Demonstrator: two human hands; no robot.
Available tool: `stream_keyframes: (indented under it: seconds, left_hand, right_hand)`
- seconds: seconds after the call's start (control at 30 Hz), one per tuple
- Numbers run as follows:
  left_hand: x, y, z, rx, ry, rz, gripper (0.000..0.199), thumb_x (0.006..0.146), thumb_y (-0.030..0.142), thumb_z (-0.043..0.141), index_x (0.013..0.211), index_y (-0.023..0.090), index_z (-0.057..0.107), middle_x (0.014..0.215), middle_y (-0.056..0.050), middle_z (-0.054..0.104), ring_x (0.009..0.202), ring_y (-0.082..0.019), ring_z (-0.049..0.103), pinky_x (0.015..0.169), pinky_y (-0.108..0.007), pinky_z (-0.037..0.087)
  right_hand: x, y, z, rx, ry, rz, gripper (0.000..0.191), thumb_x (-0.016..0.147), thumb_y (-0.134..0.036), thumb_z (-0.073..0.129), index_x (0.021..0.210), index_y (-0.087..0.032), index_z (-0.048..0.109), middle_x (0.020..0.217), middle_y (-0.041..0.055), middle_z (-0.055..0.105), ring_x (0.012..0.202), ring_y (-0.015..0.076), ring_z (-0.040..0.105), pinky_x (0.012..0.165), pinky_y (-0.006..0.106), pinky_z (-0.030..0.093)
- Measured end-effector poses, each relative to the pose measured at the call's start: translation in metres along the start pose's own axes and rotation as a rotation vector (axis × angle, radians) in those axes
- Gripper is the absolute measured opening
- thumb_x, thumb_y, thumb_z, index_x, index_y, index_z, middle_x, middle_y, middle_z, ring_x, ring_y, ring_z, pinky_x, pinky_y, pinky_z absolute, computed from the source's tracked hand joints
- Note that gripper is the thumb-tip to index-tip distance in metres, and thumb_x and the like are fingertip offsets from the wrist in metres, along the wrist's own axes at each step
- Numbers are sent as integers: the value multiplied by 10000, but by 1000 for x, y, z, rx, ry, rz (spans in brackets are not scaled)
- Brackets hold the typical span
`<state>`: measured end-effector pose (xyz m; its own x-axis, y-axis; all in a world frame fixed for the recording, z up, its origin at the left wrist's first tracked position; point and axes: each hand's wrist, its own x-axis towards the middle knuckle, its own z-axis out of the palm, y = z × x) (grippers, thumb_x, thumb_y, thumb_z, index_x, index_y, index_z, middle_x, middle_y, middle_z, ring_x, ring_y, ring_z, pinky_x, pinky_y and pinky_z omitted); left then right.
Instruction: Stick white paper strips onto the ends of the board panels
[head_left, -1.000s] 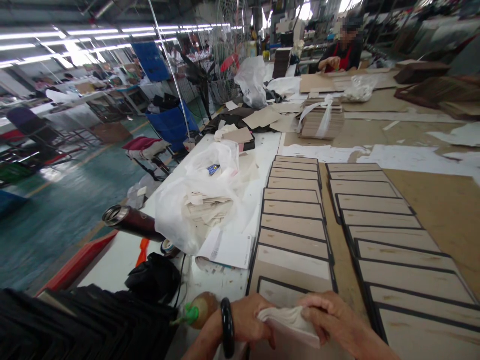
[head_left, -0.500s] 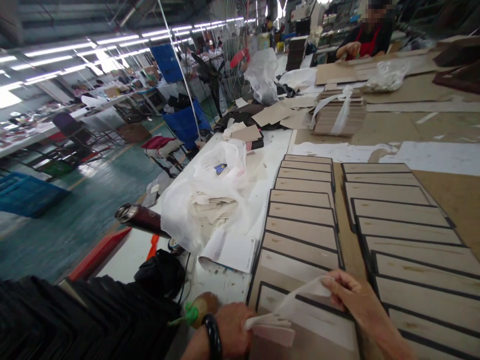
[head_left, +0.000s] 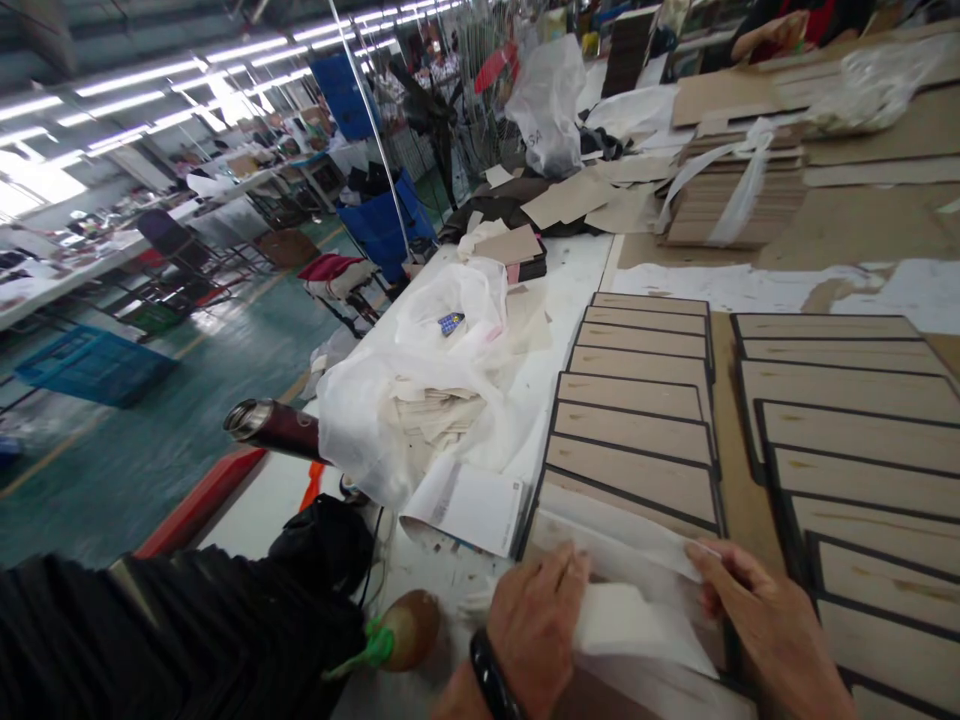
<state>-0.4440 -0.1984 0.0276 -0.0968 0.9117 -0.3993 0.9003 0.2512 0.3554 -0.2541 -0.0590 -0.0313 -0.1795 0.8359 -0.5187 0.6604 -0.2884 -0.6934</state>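
My left hand (head_left: 536, 620), with a black bangle at the wrist, lies over the lower panels and is closed on a small stack of thin white sheets (head_left: 619, 620). My right hand (head_left: 765, 620) pinches the edge of one thin, see-through white sheet (head_left: 626, 530). That sheet stretches between both hands across a beige, dark-edged panel. Beyond it runs an overlapping row of such panels (head_left: 634, 430). A second row of panels (head_left: 855, 430) lies to the right of my right hand. The undersides of my left fingers are hidden.
On the left stand a dark flask (head_left: 274, 428), a white plastic bag (head_left: 360, 430) of pale pieces, a folded printed sheet (head_left: 472, 505) and a round brown object with a green tie (head_left: 412, 630). A tied cardboard bundle (head_left: 739, 190) sits further back, near another person's hand (head_left: 784, 35).
My left hand has moved up and right over the panels with its stack. The thin sheet, bunched between my hands before, is now spread flatter. The camera view has shifted.
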Motion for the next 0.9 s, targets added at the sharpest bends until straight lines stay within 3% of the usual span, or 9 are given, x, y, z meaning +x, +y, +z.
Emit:
stream_keyframes:
  seconds: [0.07,0.17,0.37,0.63,0.8,0.9]
  left_hand:
    - [18,2,2,87,15,-18,623,779,91,334,1387,194,243,1480,-73,216,1122,-250,498,912,-393,437]
    - [37,-2,5,174,-47,-70,719,711,58,374,1399,134,180,1499,-123,90,1065,-280,535,827,-429,490]
    - [45,-16,13,230,-94,-69,851,598,47,450,1398,128,170,1507,-98,61,979,-257,569,815,-422,512]
    - [49,-17,6,299,-92,-72,821,639,49,430,1404,122,140,1507,-86,30,915,-228,592,752,-397,532]
    - [52,-22,5,350,-71,-61,875,599,32,436,1409,128,121,1504,-83,-12,823,-193,602,716,-362,536]
    - [52,-24,7,352,-67,-66,876,596,7,412,1412,155,130,1505,-59,-8,826,-181,598,735,-355,530]
  right_hand:
    - [1,0,-2,-20,14,-8,446,693,-634,472,757,-223,634,470,-20,566,505,172,541,522,274,412]
    - [4,2,-1,22,1,12,458,696,-644,469,764,-220,628,471,-21,563,501,168,536,531,270,426]
    - [5,4,2,52,-6,74,464,690,-645,481,797,-217,624,482,-23,567,514,179,559,559,278,457]
    - [10,-1,-4,-113,-36,203,484,632,-673,473,812,-248,617,512,-28,612,577,204,615,584,283,463]
    - [9,-2,-2,-149,14,159,465,672,-668,454,861,-268,595,563,-33,626,607,202,619,615,303,449]
    - [5,-3,2,-103,90,115,431,695,-628,476,899,-261,572,704,-15,670,587,188,614,633,316,451]
